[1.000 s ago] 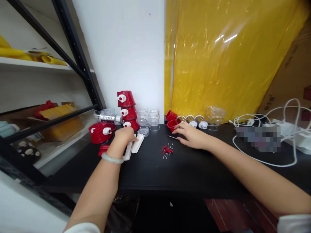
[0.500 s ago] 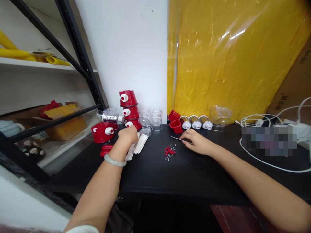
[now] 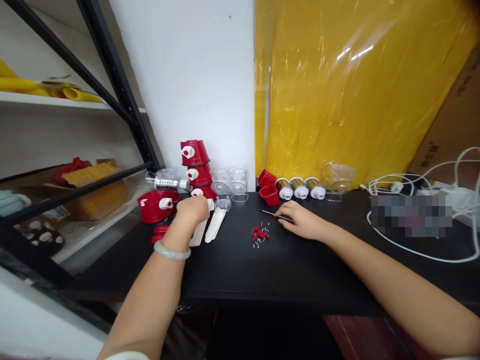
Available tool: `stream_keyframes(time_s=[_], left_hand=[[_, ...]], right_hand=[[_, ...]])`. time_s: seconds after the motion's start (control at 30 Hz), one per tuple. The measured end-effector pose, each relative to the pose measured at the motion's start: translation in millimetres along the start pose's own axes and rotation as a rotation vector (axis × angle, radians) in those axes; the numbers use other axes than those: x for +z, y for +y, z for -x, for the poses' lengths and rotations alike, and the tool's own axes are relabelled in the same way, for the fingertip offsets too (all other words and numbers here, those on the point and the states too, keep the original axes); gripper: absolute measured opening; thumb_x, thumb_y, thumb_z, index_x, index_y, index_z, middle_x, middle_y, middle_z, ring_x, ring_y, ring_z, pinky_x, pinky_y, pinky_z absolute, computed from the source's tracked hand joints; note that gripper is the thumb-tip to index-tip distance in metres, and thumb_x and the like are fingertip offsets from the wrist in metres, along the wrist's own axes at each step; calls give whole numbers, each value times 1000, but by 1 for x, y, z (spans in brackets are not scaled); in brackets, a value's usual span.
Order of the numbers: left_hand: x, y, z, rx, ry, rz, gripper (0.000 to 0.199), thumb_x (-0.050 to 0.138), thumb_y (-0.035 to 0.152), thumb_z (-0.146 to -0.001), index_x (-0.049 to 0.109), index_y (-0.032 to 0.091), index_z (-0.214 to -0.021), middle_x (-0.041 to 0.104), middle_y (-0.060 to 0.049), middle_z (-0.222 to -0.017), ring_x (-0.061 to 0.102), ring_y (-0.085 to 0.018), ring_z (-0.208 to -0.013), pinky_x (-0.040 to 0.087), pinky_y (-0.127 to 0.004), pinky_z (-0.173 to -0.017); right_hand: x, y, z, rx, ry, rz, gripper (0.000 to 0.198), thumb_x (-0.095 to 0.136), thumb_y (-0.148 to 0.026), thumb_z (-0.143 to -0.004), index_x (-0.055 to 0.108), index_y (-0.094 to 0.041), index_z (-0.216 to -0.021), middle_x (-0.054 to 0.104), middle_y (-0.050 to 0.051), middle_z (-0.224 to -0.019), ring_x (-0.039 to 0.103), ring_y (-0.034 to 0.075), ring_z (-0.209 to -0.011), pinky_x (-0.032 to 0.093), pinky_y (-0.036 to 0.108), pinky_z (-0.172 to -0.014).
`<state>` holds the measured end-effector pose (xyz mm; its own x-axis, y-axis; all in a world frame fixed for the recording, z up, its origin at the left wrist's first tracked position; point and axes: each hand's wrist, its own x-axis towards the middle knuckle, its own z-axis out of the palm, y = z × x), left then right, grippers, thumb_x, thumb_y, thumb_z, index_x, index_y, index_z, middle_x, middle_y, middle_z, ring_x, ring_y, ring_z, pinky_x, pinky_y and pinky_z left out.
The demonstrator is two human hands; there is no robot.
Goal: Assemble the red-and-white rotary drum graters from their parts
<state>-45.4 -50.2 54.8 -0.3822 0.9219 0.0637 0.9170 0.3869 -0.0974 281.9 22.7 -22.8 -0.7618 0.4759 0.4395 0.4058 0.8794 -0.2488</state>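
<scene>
My left hand [image 3: 193, 210], a pale bracelet at its wrist, is closed beside two long white plastic parts. The nearer white part [image 3: 198, 234] runs out from behind the fingers; what they grip is hidden. A second white part [image 3: 215, 226] lies just to the right, against a clear plastic piece [image 3: 223, 202]. My right hand [image 3: 298, 219] rests low over the table with its fingers closed on a thin screwdriver [image 3: 267, 213], whose tip points left. Between the hands lie small red plastic parts [image 3: 259, 233] with several loose screws [image 3: 256, 245] around them.
Stacked red housings [image 3: 197, 154] stand by the wall; another red housing [image 3: 152, 207] is left. Clear cups [image 3: 239, 175], red trays [image 3: 269, 195] and grater drums [image 3: 300, 189] line the back. White cables [image 3: 375, 227] lie right. A black shelf frame [image 3: 112, 65] borders the left.
The view has shifted slightly. My left hand and the nearer white part have moved a little left, widening the gap to the second white part. My right hand stays on the screwdriver.
</scene>
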Motion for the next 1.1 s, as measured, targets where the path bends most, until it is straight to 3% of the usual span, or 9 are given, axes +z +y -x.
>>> stream_keyframes(time_s=[0.23,0.3,0.4,0.47,0.57,0.67,0.77,0.9,1.1], left_hand=[[-26,14,32,28,134,-48,34,46,15,-81,60,10,-112,70,-22,-106,67,-35,-100,50,-43,-80],[-39,21,46,99,269,-44,30,42,17,-86,59,12,-111,70,-19,-100,69,-34,-92,50,-43,-76],[-56,31,61,235,430,76,25,44,29,-89,57,18,-107,69,-14,-97,67,-33,-92,49,-41,-76],[-61,39,60,319,450,267,22,45,29,-90,56,19,-106,69,-11,-94,67,-30,-92,49,-39,-78],[-50,52,43,453,325,800,25,50,28,-88,51,20,-112,70,-6,-88,70,-23,-78,53,-34,-72],[-23,63,22,462,150,1377,34,60,36,-83,48,20,-111,69,-5,-90,70,-20,-65,56,-32,-59],[1,66,11,489,11,1688,41,74,42,-71,50,18,-94,65,-1,-76,68,-17,-58,58,-33,-59],[15,65,12,550,-9,1816,46,80,39,-64,50,18,-91,64,1,-76,66,-13,-61,59,-33,-67],[19,66,13,694,288,1674,49,79,30,-62,45,23,-96,63,-1,-95,64,-16,-89,54,-32,-79]], right_hand=[[6,-12,-1,-48,12,-14,22,54,-25,-91,67,-20,-108,64,11,-103,56,24,-105,47,45,-95],[8,-17,-2,-80,2,-27,22,53,-26,-92,68,-20,-107,65,11,-102,57,23,-104,48,43,-94],[12,-24,-3,-118,-12,-60,24,55,-31,-93,69,-21,-109,66,11,-102,58,23,-103,50,41,-92],[15,-26,-3,-137,-23,-77,26,59,-34,-91,69,-22,-112,66,11,-104,58,22,-104,50,41,-92],[19,-27,-3,-154,-45,-74,28,63,-36,-88,70,-21,-111,67,10,-104,59,22,-104,49,41,-93],[23,-28,-4,-148,-54,-56,26,64,-36,-88,72,-20,-107,68,10,-102,59,22,-102,49,39,-91],[24,-32,-5,-136,-45,-37,26,63,-36,-88,72,-20,-107,67,10,-102,59,22,-101,50,38,-91],[26,-39,-6,-123,-2,-45,29,58,-32,-91,69,-20,-115,67,10,-103,58,22,-102,49,38,-91],[30,-46,-7,-179,-19,-87,27,53,-25,-94,69,-26,-116,67,7,-109,59,20,-104,47,37,-96]])
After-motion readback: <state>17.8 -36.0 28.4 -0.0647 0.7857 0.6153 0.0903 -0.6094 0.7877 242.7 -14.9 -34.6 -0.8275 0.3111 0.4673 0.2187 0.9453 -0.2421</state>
